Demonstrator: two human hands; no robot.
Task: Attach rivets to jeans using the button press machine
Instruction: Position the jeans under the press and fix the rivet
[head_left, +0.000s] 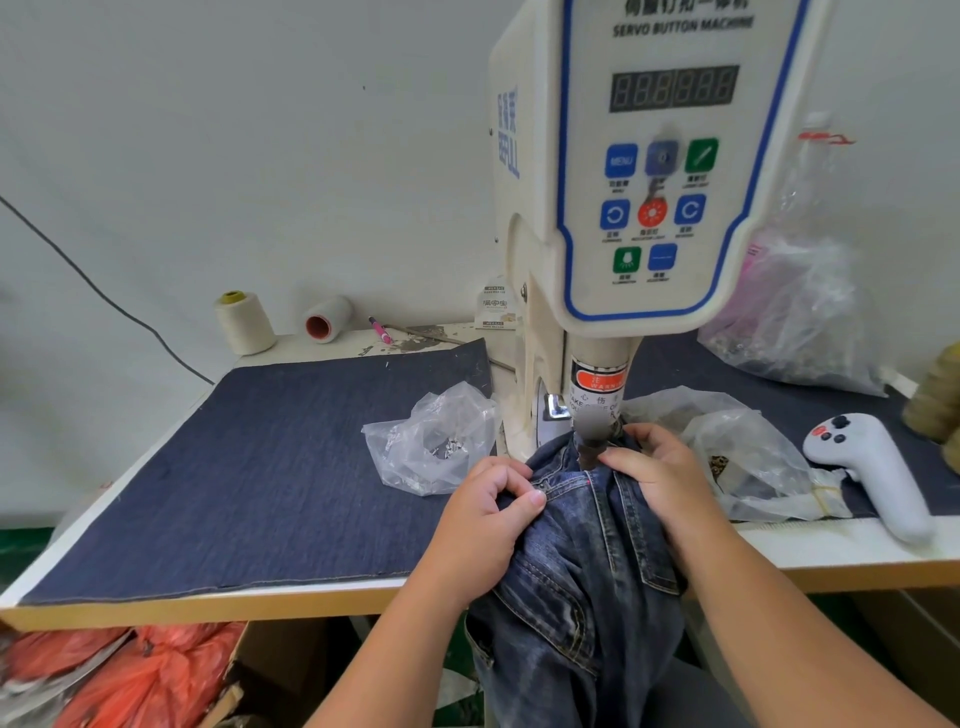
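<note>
Jeans (582, 561) draped over bench (156, 613) edge, bunched up under the punch (592, 441) of the servo button machine (649, 182); most of the garment hanging off the front toward the lap. Pocket seams and yellow topstitching facing up just below the punch tip.

Left hand (485, 519) — fingers curled, thumb pinching a fold of denim to the left of the punch, pulling cloth taut. Right hand (660, 467) — fingers curled round the bunched waistband area, fingertips touching or nearly touching the punch shaft.

Clear bag of small silver rivet parts (441, 441) open on the dark denim mat (260, 467), left of the machine. Second clear bag with brassy pieces (737, 462) right of the jeans, beside a white handheld controller (872, 467). Two thread cones (244, 322) at the back by the wall.

Risks, as judged:
- Right fingertips too close to punch; a stroke now could pinch them.
- Doubled folds under the die could get riveted together, or rivet set crooked.
- Weight of hanging denim could drag the mark off centre if either grip loosens.
- Cannot tell whether a rivet is seated under the punch; a dry stroke would only dent the cloth.
</note>
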